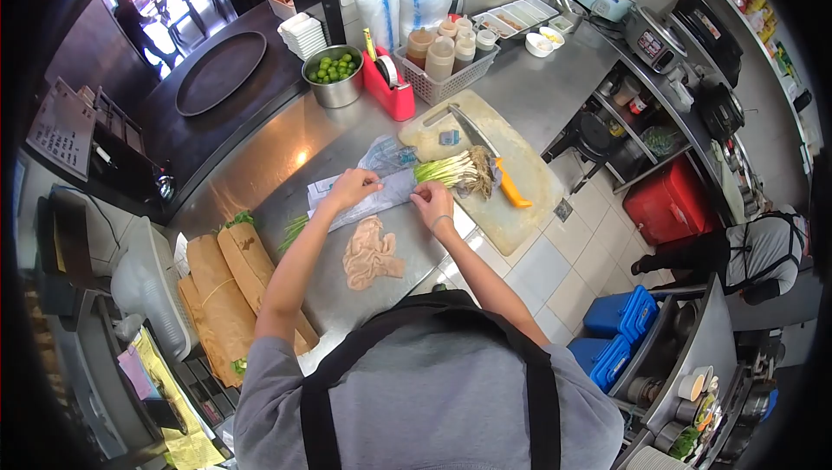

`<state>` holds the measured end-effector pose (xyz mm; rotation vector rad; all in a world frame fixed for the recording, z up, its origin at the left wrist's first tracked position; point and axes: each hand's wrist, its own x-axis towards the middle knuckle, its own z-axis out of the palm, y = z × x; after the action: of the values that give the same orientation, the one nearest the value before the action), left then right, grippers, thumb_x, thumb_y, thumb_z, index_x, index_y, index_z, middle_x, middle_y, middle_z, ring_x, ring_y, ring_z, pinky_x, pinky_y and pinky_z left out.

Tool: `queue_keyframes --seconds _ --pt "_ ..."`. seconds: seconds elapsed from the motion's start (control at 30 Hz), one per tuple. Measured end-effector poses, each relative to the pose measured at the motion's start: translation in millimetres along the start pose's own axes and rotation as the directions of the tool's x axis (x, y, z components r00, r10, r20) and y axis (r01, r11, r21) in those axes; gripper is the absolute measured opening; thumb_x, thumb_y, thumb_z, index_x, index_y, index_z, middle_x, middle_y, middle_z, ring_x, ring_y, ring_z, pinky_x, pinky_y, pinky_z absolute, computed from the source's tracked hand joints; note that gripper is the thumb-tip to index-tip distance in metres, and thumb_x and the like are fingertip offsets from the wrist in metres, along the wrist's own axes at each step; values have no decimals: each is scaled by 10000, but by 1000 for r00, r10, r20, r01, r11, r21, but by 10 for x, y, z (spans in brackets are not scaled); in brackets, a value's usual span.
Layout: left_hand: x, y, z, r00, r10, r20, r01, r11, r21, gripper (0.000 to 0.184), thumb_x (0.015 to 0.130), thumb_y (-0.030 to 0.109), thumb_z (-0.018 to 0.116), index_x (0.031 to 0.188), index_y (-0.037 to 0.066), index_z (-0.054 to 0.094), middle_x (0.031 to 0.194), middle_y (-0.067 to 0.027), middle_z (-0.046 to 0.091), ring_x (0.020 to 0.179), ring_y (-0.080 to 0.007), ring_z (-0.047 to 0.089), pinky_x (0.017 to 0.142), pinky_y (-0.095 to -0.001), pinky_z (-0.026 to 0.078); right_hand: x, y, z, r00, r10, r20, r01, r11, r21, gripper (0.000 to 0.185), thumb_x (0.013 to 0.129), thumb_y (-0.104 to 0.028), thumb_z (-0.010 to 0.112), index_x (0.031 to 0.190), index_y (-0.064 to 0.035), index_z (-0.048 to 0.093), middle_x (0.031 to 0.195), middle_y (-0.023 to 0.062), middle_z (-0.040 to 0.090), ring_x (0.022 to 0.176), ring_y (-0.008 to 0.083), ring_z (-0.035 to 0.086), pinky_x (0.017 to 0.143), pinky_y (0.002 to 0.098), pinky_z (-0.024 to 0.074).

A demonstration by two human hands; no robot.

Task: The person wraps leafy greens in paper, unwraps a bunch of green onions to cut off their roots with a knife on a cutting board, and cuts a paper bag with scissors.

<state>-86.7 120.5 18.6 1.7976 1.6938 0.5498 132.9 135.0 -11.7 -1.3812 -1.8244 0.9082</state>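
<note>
And here are the spring onions (444, 172), lying across the steel counter (334, 292), root ends over the cutting board (529, 145) to the right. The wrapper (390, 191) covers the middle stalks, so that much is done; roots remain uncut. The left hand (351, 188) bends its fingers over the wrapper, the right hand (432, 205) draws fingertips together at its right end; whether either pinches, I can't tell. Beside the roots, the knife (511, 188) lies unheld; nearer, a rag (371, 253).
</note>
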Motion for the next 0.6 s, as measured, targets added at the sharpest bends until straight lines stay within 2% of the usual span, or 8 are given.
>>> queue_keyframes --seconds 0.1,0.13,0.2,0.3,0.4,0.53,0.6 --pt "7 -56 75 997 0 -75 -1 1000 -13 235 813 247 643 887 24 651 811 -178 658 805 -328 642 735 -397 484 -24 42 139 985 -144 -93 146 989 11 147 714 -12 701 838 -7 623 861 103 584 706 193 599 644 304 497" --pt "17 -61 95 994 25 -104 -28 999 -19 213 813 220 633 910 31 650 838 -176 654 820 -332 636 745 -400 484 -29 14 156 983 -146 -115 154 986 59 138 719 3 688 836 -11 617 831 88 578 691 187 594 645 286 493" --pt "15 -82 139 984 71 -163 -77 997 -30 188 814 167 613 955 46 646 892 -172 647 851 -340 625 767 -405 486 -76 -15 147 992 -102 -73 110 987 115 131 726 10 678 840 -12 617 835 80 593 703 173 602 661 276 499" --pt "-46 189 151 941 227 -252 -202 972 121 265 769 82 603 1033 90 624 1038 -149 600 939 -319 592 819 -396 476 -147 -42 158 1000 -21 -12 23 970 242 131 736 21 663 854 -16 622 838 67 618 719 154 612 671 269 504" --pt "1 282 224 852 507 -128 -482 857 183 371 707 36 608 1069 116 600 1146 -108 525 1065 -306 515 863 -389 454 -178 -7 154 999 22 30 -31 944 327 136 751 28 646 877 -22 629 834 57 636 726 135 618 660 266 503" --pt "-23 419 162 827 561 35 -539 774 331 329 685 49 617 1006 121 617 1179 -79 503 1128 -287 454 874 -399 440 -164 9 60 979 4 203 -95 894 438 167 752 31 628 908 -28 632 853 58 648 755 168 632 671 282 507" --pt "-41 450 120 807 587 62 -551 711 436 294 683 58 623 968 132 628 1187 -78 499 1138 -275 442 866 -404 438 -90 -11 -62 982 -175 66 168 980 102 188 737 27 626 912 -38 642 908 64 656 840 205 630 735 310 506"
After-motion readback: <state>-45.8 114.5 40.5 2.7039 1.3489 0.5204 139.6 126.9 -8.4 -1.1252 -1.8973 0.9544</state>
